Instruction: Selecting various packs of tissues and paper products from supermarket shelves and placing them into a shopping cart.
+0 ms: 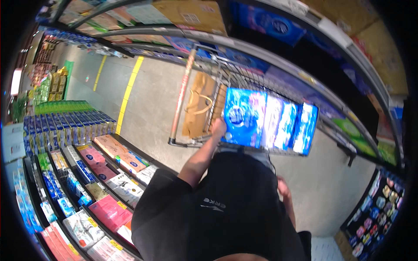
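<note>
A metal shopping cart (189,65) stands ahead of me, holding a brown paper bag (198,118) with handles at its left end and large blue plastic-wrapped packages (244,111) toward its right. My left hand (220,127) is closed at the near left edge of the blue packages, by the cart's rim; what exactly its fingers grip is hidden. My right hand (283,188) hangs low beside my dark shirt, below the cart, its fingers loosely bent and apart, with nothing visible in it.
Stocked shelves (270,45) run along the far side, behind the cart. A tiered display (102,182) of tissue packs and boxed goods fills the lower left. A rack of small items (372,209) stands at lower right. Concrete floor (148,100) with yellow lines extends leftward.
</note>
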Available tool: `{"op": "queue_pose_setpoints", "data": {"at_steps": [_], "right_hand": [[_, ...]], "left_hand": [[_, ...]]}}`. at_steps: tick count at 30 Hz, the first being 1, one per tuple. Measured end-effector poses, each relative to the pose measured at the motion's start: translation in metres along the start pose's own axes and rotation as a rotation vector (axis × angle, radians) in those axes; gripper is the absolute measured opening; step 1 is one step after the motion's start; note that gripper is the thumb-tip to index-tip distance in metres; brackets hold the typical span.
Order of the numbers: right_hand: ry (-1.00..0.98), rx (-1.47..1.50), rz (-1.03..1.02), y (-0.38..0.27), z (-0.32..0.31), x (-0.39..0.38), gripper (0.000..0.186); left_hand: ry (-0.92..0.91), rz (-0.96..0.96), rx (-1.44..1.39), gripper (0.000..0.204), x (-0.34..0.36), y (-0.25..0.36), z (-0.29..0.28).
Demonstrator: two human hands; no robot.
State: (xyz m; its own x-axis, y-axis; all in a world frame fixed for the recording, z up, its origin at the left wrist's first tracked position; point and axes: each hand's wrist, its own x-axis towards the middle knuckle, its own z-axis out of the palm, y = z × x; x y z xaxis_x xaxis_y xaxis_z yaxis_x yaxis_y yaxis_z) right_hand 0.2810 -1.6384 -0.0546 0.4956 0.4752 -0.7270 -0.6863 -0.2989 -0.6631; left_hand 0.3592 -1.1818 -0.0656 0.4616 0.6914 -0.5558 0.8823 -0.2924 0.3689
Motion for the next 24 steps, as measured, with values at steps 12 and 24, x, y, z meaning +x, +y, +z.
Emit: {"op": "queue_pose_setpoints", "data": {"at_steps": [12,24], "right_hand": [[0.477,-0.417,-0.124,-0.017,0.029,0.047,0.019],[0.195,-0.481,-0.395,-0.042,-0.019,0.082,0.011]], "left_hand": [[-0.07,0.0,-0.129,0.034,0.011,-0.013,0.009],[-0.169,0.007,-0.142,0.048,-0.009,-0.008,0.013]]}}
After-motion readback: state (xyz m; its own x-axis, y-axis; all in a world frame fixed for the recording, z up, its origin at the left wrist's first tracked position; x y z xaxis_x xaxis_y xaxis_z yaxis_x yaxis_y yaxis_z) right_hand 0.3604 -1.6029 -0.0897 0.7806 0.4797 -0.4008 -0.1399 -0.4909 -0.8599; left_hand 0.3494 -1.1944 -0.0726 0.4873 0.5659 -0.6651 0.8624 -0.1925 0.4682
